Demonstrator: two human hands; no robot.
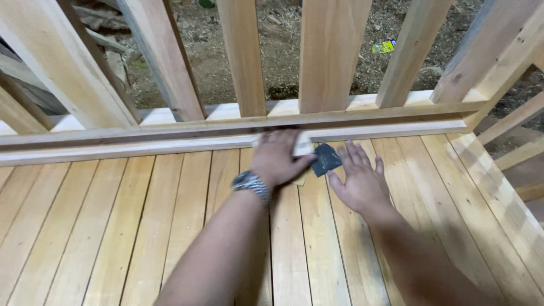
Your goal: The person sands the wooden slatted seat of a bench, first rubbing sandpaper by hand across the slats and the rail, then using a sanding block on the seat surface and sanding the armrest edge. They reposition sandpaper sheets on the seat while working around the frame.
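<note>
My left hand (pixel 276 158), with a metal wristwatch (pixel 250 182) on the wrist, presses a folded piece of sandpaper (pixel 325 159) against the foot of the low wooden rail (pixel 141 148). The sandpaper is dark grey with a pale backing and sticks out from under my thumb. My right hand (pixel 358 180) lies flat on the plank floor (pixel 113 226) just right of it. Its fingers are spread and its index finger is next to the dark sheet.
Upright wooden balusters (pixel 331 54) rise from the rail along the far edge, with dirt ground (pixel 280 45) beyond them. A slanted post and frame timbers (pixel 498 62) stand at the right. A small yellow scrap (pixel 384 46) lies on the dirt.
</note>
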